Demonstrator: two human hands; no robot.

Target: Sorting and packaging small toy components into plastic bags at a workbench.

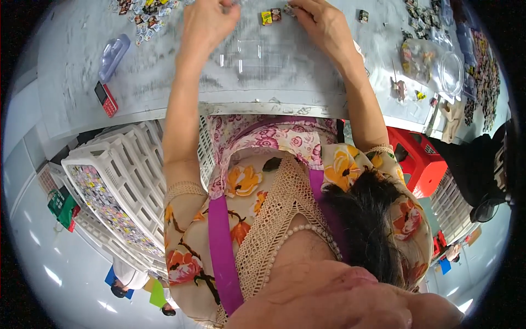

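Note:
My left hand point(210, 23) is over the table at the top of the view, its fingertips pinched together at the frame's edge. Whatever they hold, if anything, is too small to make out. To its right, my right hand point(324, 24) has thumb and finger closed on a small dark printed piece point(289, 10). Between the hands, nearer the right one, a small yellow piece point(267, 18) and a small brown piece point(276, 15) lie side by side on the grey worktable point(164, 71).
Small printed pieces point(145, 24) lie in a heap at the far left, near a clear plastic shell point(113, 57) and a red phone point(106, 100). Dark pieces point(421, 19), a clear bag point(419, 59) and a clear lid point(451, 74) lie right. White crates point(131, 159) and a red stool point(419, 162) stand below.

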